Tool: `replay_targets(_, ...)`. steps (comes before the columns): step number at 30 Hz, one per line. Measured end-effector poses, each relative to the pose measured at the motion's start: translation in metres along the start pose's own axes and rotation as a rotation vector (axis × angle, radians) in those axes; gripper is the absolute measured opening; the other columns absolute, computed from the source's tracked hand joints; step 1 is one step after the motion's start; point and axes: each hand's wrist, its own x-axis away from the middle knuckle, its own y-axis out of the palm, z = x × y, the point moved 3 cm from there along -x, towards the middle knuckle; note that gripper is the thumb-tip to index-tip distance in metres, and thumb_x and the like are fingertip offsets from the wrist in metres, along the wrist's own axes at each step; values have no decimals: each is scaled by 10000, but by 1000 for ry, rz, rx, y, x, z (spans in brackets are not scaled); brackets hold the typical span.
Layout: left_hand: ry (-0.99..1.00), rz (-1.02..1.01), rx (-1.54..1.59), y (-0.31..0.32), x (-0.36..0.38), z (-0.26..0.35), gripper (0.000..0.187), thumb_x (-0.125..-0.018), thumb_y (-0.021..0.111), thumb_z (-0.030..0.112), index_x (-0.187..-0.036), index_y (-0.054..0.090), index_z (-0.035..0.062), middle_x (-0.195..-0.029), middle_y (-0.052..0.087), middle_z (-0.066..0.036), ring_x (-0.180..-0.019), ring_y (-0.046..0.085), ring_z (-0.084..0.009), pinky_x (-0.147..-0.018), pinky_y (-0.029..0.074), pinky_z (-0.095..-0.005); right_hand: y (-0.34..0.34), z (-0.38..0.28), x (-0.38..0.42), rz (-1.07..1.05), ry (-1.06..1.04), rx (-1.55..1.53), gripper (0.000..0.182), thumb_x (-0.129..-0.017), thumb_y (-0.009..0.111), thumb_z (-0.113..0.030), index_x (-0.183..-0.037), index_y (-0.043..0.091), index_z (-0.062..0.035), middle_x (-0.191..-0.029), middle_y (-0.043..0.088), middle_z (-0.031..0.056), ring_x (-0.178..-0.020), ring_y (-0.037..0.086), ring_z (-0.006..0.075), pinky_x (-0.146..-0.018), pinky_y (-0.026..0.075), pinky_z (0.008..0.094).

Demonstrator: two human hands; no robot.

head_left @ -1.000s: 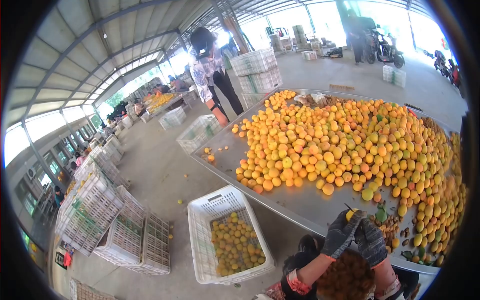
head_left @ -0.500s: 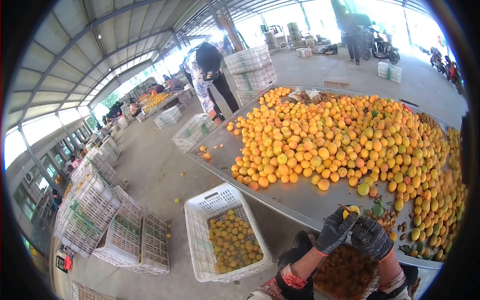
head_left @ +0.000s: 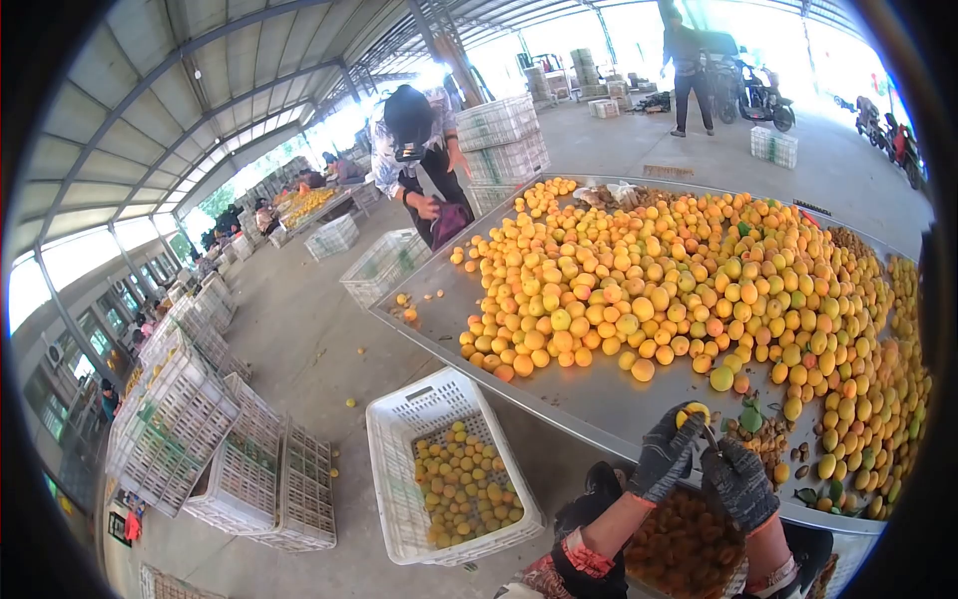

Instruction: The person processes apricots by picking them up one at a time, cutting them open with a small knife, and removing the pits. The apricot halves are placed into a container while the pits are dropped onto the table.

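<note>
Low at the table's near edge, my left hand (head_left: 667, 457) in a dark grey glove is closed around an apricot (head_left: 691, 411), whose cut or opened yellow flesh shows at the fingertips. Beside it, my right hand (head_left: 740, 481), gloved alike, grips a thin knife-like tool (head_left: 711, 435) that points up toward the fruit. Its exact kind is too small to make out. A crate of halved-looking orange fruit (head_left: 684, 544) sits below my wrists. Loose apricots (head_left: 619, 280) are heaped across the metal table (head_left: 589, 394), with a pile of brown stones (head_left: 768, 439) and green leaves just beyond my right hand.
A white plastic crate (head_left: 394, 479) partly filled with greenish-yellow apricots stands on the floor to the left. Stacked crates (head_left: 259, 469) stand farther left. Across the table, a person (head_left: 409, 150) bends beside another crate (head_left: 384, 270). A second person (head_left: 689, 75) stands near parked scooters (head_left: 763, 100).
My hands have drawn slightly apart, and the thin tool shows more clearly between them. The person across the table has raised their arms and now holds a dark purple item. The far person has shifted left.
</note>
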Motion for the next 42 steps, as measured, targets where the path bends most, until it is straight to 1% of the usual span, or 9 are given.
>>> replay_targets(3,-223,10,267,-9,5,19,299,-863,553,224,-1102,528,47,-800,620,-44,-477,453,-35,-442,393,-196,-18,-2,12,28,-71,314,169,-848,543,-148,-934,551,-2,-888,575,87,-774,547,142,-639,454,253)
replay_targets(7,-220,-46,247,-2,3,0,333,-858,563,262,-1130,524,76,-674,590,1,-413,393,-17,-370,304,-185,-41,17,-2,217,-35,-554,163,-806,553,-112,-955,572,-48,-737,606,64,-646,580,193,-555,455,302)
replay_targets(8,-231,-53,250,-5,1,-7,333,-858,563,262,-1130,524,76,-674,590,1,-413,393,-17,-370,304,-185,-26,-30,4,365,-262,305,242,-763,602,-93,-997,560,-50,-694,586,29,-624,570,163,-536,462,285)
replay_targets(14,-69,-273,-9,11,16,6,337,-857,562,288,-1124,546,81,-600,511,62,-419,384,-22,-389,289,-178,-2,-34,-17,-95,-139,-434,490,-693,694,-10,-1140,492,1,-1007,577,55,-887,557,125,-732,484,263)
replay_targets(17,7,-281,-42,17,13,19,333,-862,554,280,-1120,547,70,-653,533,46,-467,416,-26,-420,319,-176,-7,-28,-21,-52,-183,179,408,-744,663,-124,-1114,512,-39,-1035,579,65,-920,556,167,-788,473,325)
replay_targets(22,-276,-64,-79,11,13,19,290,-868,539,226,-1078,553,28,-943,569,-33,-861,514,-94,-730,433,-246,4,-7,-27,30,-209,-387,370,-760,658,-103,-1091,508,-32,-978,583,44,-872,550,134,-767,473,282)
replay_targets(36,-327,-98,485,7,8,2,495,-754,589,364,-1066,524,-15,-925,584,-98,-789,583,-184,-699,495,-289,-15,44,-30,351,-11,-658,319,-782,604,-179,-1055,492,-56,-888,562,35,-738,569,134,-603,484,246)
replay_targets(39,-356,-192,533,2,11,7,535,-749,597,400,-1068,521,-23,-939,591,-106,-778,598,-176,-698,501,-264,-15,2,-15,-127,-159,-1403,285,-780,593,-165,-1032,512,-59,-802,551,22,-716,557,132,-568,453,229)
replay_targets(42,-301,-407,66,12,24,18,425,-813,600,262,-1122,507,-16,-917,581,-85,-760,558,-154,-694,450,-248,-28,21,-10,384,24,-1225,240,-767,590,-152,-982,538,-60,-702,535,27,-616,542,126,-508,425,227)
